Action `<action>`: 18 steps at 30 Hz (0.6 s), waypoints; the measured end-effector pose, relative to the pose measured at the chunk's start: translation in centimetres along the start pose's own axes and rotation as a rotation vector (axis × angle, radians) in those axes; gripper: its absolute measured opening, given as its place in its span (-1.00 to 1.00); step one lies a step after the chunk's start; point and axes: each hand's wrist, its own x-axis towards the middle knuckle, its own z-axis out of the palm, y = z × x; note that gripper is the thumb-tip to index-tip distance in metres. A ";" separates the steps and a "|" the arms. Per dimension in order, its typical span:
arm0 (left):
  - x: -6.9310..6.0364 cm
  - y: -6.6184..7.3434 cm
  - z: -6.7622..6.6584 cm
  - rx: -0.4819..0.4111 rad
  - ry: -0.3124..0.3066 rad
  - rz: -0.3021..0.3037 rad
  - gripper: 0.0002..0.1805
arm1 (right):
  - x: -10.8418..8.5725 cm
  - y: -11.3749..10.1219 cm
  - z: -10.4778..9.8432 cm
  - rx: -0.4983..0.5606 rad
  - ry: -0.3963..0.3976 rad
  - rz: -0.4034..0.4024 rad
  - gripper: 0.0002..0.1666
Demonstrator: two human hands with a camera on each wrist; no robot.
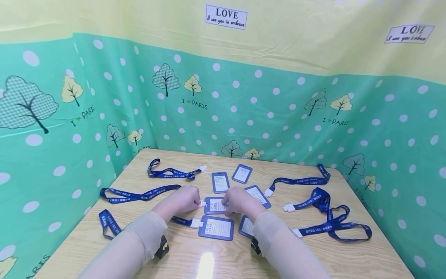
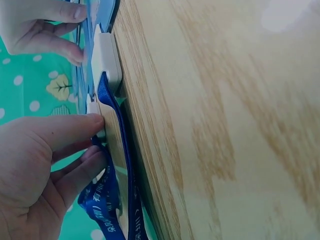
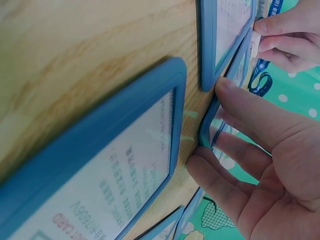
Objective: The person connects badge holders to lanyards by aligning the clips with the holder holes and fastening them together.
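My left hand (image 1: pixel 187 199) pinches the white plastic clip (image 1: pixel 202 203) of a blue lanyard (image 1: pixel 139 195) that trails off to the left. Against that clip, or nearly so, lies the slotted end of a blue-framed ID card holder (image 1: pixel 214 206); whether they are joined cannot be told. My right hand (image 1: pixel 240 202) grips this holder's far end, thumb and fingers at opposite edges, as the right wrist view shows at the holder's frame (image 3: pixel 206 127). Just nearer, another card holder (image 1: pixel 216 228) has a lanyard clip (image 1: pixel 196 223) at its slot.
Beyond my hands lie two card holders, one upright (image 1: pixel 220 182) and one tilted (image 1: pixel 242 173). Two more, partly covered, flank my right hand (image 1: pixel 258 195) and forearm (image 1: pixel 246 226). Several lanyards (image 1: pixel 303 181) spread along both sides of the wooden table (image 1: pixel 181 255). A patterned curtain (image 1: pixel 244 100) hangs behind.
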 end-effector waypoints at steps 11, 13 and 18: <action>0.2 -0.1 -0.2 0.000 -0.013 0.001 -0.94 | 0.0 0.3 0.0 0.020 0.008 0.001 -0.55; 0.2 -0.1 -0.1 0.001 -0.014 -0.001 -0.94 | 0.0 0.2 0.0 0.024 0.007 0.002 -0.55; 0.2 -0.1 -0.1 0.009 -0.011 0.007 -0.93 | -0.1 0.2 0.0 0.030 0.008 0.004 -0.55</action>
